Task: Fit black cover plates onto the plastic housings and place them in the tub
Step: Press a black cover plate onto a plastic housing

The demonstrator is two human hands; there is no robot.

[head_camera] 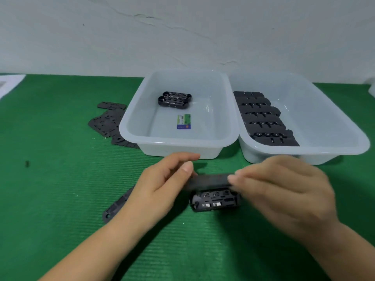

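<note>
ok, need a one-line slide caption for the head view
Both hands hold a black cover plate above an open plastic housing on the green mat, two white tubs behind.

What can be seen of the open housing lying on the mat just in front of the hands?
The housing is a small, oblong, black plastic shell with rounded corners. It lies flat on the green ribbed mat, open side up, showing round sockets along its far edge, slots and pale metal contacts near its front edge. It has no cover yet: the black cover plate, blurred, is held just above its far edge by the left hand and right hand.
</note>
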